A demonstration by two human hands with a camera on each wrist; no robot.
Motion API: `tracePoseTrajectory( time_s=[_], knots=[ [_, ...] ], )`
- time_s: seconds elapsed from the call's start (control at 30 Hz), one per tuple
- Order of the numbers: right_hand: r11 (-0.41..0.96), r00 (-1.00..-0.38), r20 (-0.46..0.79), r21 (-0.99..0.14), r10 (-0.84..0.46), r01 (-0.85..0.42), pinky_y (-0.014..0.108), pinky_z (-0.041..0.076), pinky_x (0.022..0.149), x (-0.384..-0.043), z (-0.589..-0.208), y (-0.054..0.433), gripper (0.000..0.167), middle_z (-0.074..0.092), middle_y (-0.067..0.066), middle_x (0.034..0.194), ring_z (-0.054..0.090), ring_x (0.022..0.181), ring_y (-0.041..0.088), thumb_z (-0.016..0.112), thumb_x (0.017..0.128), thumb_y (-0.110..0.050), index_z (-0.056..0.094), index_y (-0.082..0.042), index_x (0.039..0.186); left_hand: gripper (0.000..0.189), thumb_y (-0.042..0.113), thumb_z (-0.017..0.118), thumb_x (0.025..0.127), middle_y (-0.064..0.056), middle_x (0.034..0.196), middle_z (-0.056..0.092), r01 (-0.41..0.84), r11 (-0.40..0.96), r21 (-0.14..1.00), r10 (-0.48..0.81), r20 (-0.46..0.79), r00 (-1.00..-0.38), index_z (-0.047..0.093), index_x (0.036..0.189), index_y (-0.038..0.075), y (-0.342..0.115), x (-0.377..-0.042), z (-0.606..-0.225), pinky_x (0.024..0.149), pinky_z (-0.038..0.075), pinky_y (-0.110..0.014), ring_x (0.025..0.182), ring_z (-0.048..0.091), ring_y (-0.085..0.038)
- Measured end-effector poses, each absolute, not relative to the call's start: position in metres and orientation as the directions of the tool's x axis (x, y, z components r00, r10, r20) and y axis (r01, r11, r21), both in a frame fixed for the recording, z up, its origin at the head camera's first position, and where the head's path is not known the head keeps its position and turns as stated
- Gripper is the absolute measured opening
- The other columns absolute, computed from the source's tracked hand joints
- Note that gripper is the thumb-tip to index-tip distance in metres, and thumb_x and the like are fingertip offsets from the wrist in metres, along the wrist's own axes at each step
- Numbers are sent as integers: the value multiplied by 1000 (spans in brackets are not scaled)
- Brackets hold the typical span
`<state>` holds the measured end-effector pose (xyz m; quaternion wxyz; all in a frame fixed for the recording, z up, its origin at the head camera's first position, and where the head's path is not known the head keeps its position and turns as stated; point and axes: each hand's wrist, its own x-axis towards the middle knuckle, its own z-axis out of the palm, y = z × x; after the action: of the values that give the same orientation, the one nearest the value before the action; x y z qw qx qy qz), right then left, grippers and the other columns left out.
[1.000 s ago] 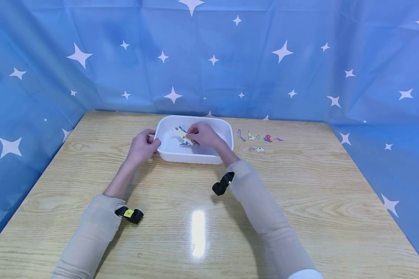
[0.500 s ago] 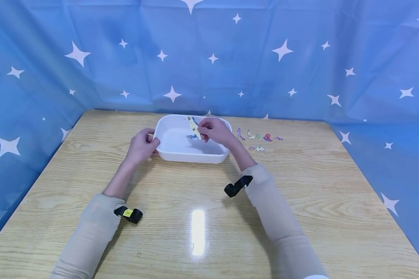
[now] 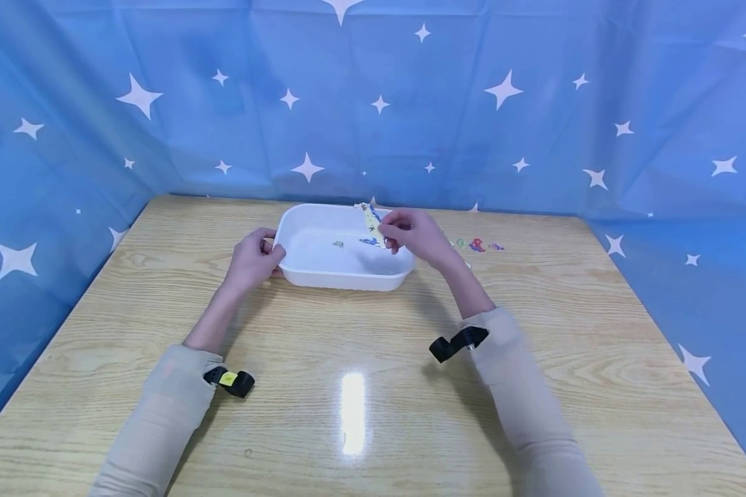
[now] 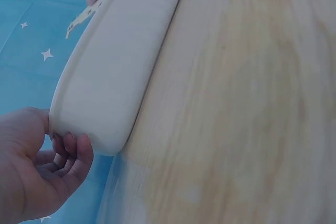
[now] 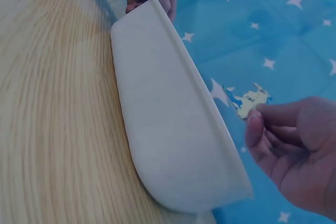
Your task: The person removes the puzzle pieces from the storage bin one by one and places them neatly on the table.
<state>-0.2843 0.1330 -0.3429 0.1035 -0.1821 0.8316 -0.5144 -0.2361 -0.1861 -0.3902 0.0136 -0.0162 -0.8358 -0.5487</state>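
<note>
A white plastic tub (image 3: 323, 277) stands near the back of the wooden table. My left hand (image 3: 255, 259) grips its left end, with the thumb at the rim and curled fingers against the outer wall in the left wrist view. Over the tub's right end, my right hand (image 3: 415, 235) pinches a flat yellow-and-blue cutout (image 3: 373, 222), perhaps a sticker, between thumb and fingertips. The right wrist view shows this cutout (image 5: 252, 100) held up beyond the rim. On the tub floor lies a small greenish piece (image 3: 338, 243).
To the right of the tub lie several small coloured cutouts, among them a red one (image 3: 476, 245), a green one (image 3: 461, 243) and a purple one (image 3: 496, 246). My right hand and wrist hide others. A blue star-patterned cloth (image 3: 373, 83) hangs behind the table.
My right hand has moved rightward across the tub with the yellow-and-blue cutout. The greenish piece on the tub floor has come into view. My left hand stays at the tub's left end.
</note>
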Motion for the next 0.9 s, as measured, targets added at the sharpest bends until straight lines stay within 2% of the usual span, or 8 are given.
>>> tracePoseTrajectory(
  time_s=[0.1, 0.27, 0.4, 0.53, 0.73, 0.9],
  knots=[
    [410, -920, 13, -893, -392, -188, 35, 59, 71, -282, -343, 145, 24, 64, 15, 86, 63, 75, 25, 62, 102, -21, 67, 0, 111, 41, 7, 51, 96, -13, 84, 48, 41, 399, 916, 14, 39, -999, 52, 133, -11, -187, -236, -390, 65, 65, -34, 70, 61, -28],
    [424, -937, 10, -890, -349, -167, 49, 60, 78, -280, -345, 169, 25, 64, 14, 87, 63, 76, 22, 61, 102, -22, 66, 1, 110, 41, 7, 51, 97, -13, 84, 49, 40, 406, 913, 15, 37, -999, 52, 134, -11, -187, -237, -390, 65, 65, -35, 71, 61, -28],
    [433, -945, 18, -886, -327, -167, 53, 59, 78, -279, -348, 190, 25, 63, 15, 86, 63, 77, 27, 61, 102, -22, 65, 2, 110, 41, 8, 51, 97, -13, 84, 50, 35, 410, 912, 10, 34, -999, 52, 134, -11, -187, -236, -390, 65, 65, -35, 70, 60, -27],
    [456, -953, -7, -879, -303, -139, 50, 60, 75, -278, -350, 212, 29, 63, 14, 87, 62, 78, 29, 60, 103, -25, 64, 3, 113, 42, 8, 51, 96, -12, 83, 49, 33, 406, 913, 6, 34, -999, 52, 134, -11, -187, -235, -391, 65, 65, -35, 68, 60, -24],
    [527, -958, -57, -844, -280, -103, 43, 60, 74, -272, -353, 249, 37, 62, 18, 93, 62, 80, 25, 56, 104, -26, 59, 6, 121, 41, 7, 51, 96, -12, 84, 48, 39, 389, 920, 7, 39, -999, 52, 133, -11, -186, -234, -390, 65, 65, -35, 69, 60, -25],
    [590, -962, -82, -802, -261, -92, 36, 59, 71, -267, -362, 279, 35, 62, 19, 94, 62, 80, 25, 53, 106, -22, 57, 9, 122, 42, 7, 51, 96, -13, 85, 49, 40, 395, 918, 9, 40, -999, 52, 134, -11, -186, -234, -390, 66, 65, -35, 70, 61, -26]
  ],
)
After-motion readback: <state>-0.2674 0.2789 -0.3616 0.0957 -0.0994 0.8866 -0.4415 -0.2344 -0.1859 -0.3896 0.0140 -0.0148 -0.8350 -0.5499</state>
